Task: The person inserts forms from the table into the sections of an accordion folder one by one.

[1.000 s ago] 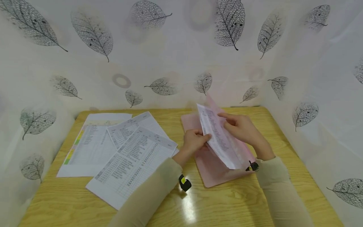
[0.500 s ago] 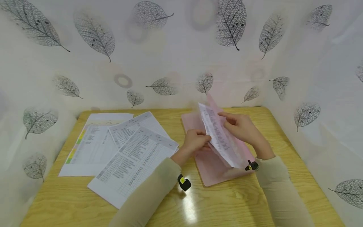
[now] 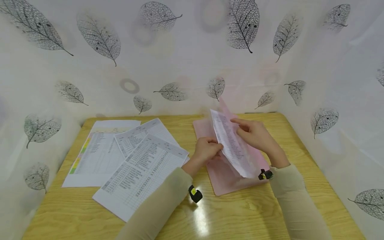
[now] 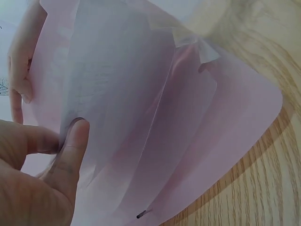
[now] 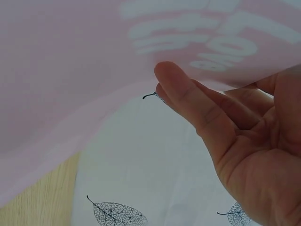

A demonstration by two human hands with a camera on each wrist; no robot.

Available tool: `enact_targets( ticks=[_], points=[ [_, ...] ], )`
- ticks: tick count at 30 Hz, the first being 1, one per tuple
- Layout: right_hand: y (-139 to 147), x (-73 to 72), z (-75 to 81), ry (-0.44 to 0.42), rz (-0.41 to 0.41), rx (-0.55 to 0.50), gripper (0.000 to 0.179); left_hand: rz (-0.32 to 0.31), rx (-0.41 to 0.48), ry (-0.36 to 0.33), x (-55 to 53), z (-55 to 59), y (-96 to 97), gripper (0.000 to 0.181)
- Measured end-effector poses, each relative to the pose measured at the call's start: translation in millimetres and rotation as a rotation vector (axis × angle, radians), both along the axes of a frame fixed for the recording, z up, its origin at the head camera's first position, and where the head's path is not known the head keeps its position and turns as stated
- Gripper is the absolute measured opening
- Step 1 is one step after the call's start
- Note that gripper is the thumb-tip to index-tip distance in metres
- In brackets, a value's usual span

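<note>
A pink folder (image 3: pixel 219 180) lies spread on the table, one side raised and tilted. In the left wrist view it has translucent sleeves. A printed sheet (image 3: pixel 229 143) stands slanted within the raised part. My left hand (image 3: pixel 206 150) pinches the sheet's left edge between thumb and fingers; the thumb lies on the near face in the left wrist view. My right hand (image 3: pixel 255 135) holds the raised pink cover from its right side. White lettering marks that cover (image 5: pixel 169 28) in the right wrist view, where part of the right hand's grip is hidden.
Left of the folder, two printed sheets overlap: one sheet (image 3: pixel 144 166) in front, another sheet (image 3: pixel 162 130) behind. Under them lies a page (image 3: pixel 99 180) with yellow and green side marks. The wooden table (image 3: pixel 228 220) meets a leaf-patterned white curtain (image 3: pixel 186 60) at the back.
The printed sheet in my left hand has shifted very slightly, its lower edge a little higher. Both hands keep their holds in almost the same places.
</note>
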State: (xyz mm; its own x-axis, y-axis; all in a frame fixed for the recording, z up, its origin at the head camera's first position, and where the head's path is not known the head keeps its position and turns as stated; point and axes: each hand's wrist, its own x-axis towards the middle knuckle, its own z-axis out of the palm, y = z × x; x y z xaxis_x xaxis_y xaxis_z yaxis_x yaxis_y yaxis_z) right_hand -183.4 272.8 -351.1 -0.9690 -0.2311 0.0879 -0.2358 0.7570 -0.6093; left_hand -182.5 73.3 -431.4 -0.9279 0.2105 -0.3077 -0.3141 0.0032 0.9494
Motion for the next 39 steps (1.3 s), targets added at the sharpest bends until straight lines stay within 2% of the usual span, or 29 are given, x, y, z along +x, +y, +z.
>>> enact_targets(
  ticks=[10,16,22,26,32,39],
  points=[
    [-0.1,1.6,-0.5,-0.018,0.015,0.012,0.041,-0.024,0.053,0.004,-2.2,-2.5,-7.2,0.020],
    [1.8,2.6,-2.1,-0.115,0.010,-0.033,0.042,-0.022,0.038,-0.006,-3.7,-4.4,-10.4,0.021],
    [2.7,1.3,-5.1,-0.170,0.043,-0.053,0.051,-0.029,0.105,-0.013,-3.1,-4.1,-10.4,0.023],
    [2.7,1.0,-8.1,-0.186,0.047,-0.085,0.051,-0.021,0.119,-0.023,-3.2,-5.8,-10.5,0.022],
    [0.4,1.4,-10.7,-0.180,0.043,-0.141,0.048,-0.022,0.127,-0.026,-3.3,-7.1,-11.4,0.025],
    [-1.6,1.2,-13.5,-0.178,0.018,-0.156,0.046,-0.052,0.067,0.021,-0.6,-10.4,-20.2,0.034]
  ],
)
